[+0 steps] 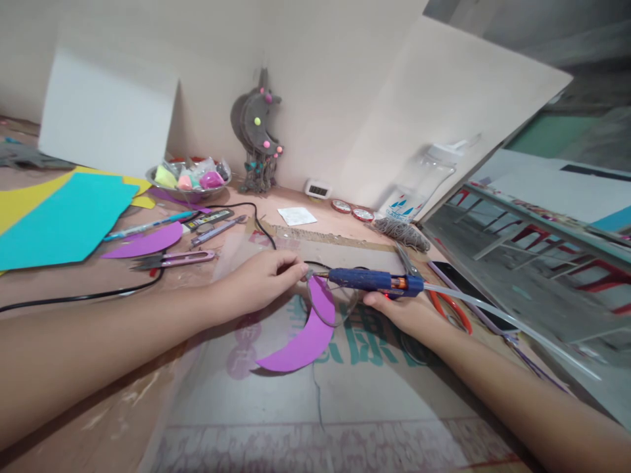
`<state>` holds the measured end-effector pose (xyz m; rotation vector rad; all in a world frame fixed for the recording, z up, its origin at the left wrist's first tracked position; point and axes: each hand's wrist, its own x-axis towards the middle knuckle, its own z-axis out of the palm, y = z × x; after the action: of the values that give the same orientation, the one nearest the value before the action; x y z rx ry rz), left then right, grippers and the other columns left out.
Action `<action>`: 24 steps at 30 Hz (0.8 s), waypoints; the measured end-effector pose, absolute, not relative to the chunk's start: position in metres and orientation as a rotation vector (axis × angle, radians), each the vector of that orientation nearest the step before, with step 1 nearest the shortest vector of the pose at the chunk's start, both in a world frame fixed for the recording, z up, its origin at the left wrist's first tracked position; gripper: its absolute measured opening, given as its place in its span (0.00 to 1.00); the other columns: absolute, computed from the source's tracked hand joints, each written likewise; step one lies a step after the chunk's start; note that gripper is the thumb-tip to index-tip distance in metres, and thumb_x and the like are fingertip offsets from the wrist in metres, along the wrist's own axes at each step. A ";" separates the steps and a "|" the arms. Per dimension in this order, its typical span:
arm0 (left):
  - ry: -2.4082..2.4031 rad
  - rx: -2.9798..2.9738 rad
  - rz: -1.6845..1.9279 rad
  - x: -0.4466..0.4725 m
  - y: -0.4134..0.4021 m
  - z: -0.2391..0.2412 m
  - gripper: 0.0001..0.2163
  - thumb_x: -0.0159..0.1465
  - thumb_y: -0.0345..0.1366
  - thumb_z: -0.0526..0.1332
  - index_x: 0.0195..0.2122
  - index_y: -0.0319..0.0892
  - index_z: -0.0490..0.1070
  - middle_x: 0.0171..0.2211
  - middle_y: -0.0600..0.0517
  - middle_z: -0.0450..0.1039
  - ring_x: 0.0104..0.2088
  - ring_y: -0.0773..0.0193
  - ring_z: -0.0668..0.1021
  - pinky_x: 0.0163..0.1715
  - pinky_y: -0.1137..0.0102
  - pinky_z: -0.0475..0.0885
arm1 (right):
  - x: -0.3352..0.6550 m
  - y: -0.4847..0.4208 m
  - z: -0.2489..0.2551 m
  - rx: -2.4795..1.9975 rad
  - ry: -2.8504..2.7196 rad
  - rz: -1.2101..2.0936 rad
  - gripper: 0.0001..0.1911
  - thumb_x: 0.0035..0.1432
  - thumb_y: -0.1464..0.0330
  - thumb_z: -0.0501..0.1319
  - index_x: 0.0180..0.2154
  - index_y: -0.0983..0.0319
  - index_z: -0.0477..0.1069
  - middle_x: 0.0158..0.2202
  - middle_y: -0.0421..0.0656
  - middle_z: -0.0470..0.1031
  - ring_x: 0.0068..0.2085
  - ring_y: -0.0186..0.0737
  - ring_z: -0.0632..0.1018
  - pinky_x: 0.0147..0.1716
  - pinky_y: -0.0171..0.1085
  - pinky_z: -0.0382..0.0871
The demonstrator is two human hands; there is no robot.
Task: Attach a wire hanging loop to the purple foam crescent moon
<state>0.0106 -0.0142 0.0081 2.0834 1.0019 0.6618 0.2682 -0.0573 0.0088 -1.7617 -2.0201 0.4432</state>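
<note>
We see free passage over printed sheet (236,407) (nr. half); glue gun (362,279) bars ctr., snips (185,259) L., phone (456,278) R.

The clear bottle (419,187) reads "CLASSIC" in blue, while green characters (373,341) on the sheet (384,401) and the clock (317,189) digits are illegible.

One head-worn camera looks forward and down from close above a pinkish-brown wooden bench (128,420), with the bare left fingers (296,271) and bare right fingers (378,301) near mid-view; beyond, it takes in a pale upright wall (340,118) and, rightward, a grey floor (532,299) farther off.
</note>
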 end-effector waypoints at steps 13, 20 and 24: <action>0.994 2.104 0.663 0.011 -0.015 0.008 0.14 0.63 0.39 0.48 0.22 0.41 0.58 0.21 0.57 0.59 0.23 0.68 0.65 0.24 0.72 0.57 | 0.265 -0.056 0.013 -1.754 -1.990 0.387 0.16 0.49 0.55 0.58 0.33 0.57 0.76 0.35 0.41 0.80 0.39 0.50 0.79 0.41 0.44 0.74; 0.995 2.098 0.686 0.011 -0.014 0.007 0.13 0.63 0.38 0.49 0.22 0.41 0.59 0.21 0.57 0.60 0.23 0.68 0.66 0.24 0.72 0.57 | 0.271 -0.056 0.010 -1.701 -2.019 0.429 0.15 0.49 0.54 0.58 0.31 0.57 0.75 0.30 0.39 0.79 0.33 0.45 0.78 0.35 0.40 0.74; 0.993 2.092 0.687 0.011 -0.014 0.006 0.13 0.63 0.38 0.49 0.22 0.41 0.59 0.21 0.57 0.60 0.23 0.68 0.65 0.24 0.72 0.57 | 0.268 -0.057 0.012 -1.669 -2.071 0.506 0.16 0.50 0.54 0.57 0.29 0.58 0.74 0.26 0.39 0.77 0.29 0.42 0.76 0.32 0.38 0.72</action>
<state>0.0111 -0.0137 0.0061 2.0919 0.9931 0.6873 0.2678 -0.0572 0.0118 -1.6694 -2.0708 0.5060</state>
